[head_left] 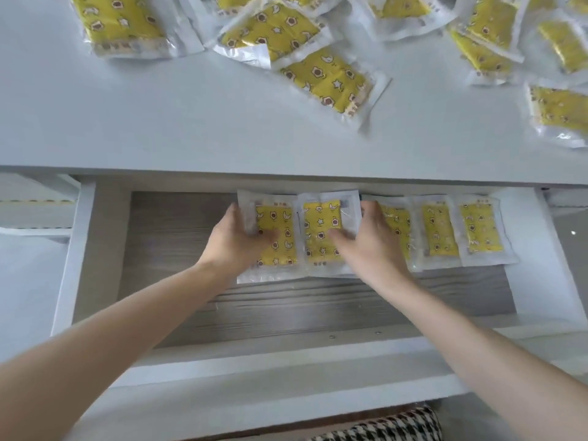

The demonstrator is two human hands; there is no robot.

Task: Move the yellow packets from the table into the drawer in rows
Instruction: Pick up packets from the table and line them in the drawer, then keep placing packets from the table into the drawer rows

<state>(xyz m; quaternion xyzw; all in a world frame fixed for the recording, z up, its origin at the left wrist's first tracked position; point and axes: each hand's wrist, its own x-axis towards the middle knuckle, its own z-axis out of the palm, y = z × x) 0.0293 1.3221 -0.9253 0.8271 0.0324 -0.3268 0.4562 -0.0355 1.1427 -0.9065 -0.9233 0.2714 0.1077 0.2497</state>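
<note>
Several yellow packets in clear wrappers lie side by side in a row along the back of the open drawer (159, 243). My left hand (237, 241) holds the left edge of the leftmost packet (280, 230), thumb on its face. My right hand (370, 241) holds the packet beside it (321, 227) on its right side, thumb on top, and covers part of a third packet (397, 224). Two more packets (440, 230) (482, 227) finish the row at the right. Many loose yellow packets (327, 79) lie heaped on the white table (159, 116) above.
The drawer has a grey wood-grain floor, bare in front of the row and to its left, with white side walls (71, 256) and a white front panel (286, 386). A black-and-white houndstooth fabric (391, 424) shows at the bottom edge.
</note>
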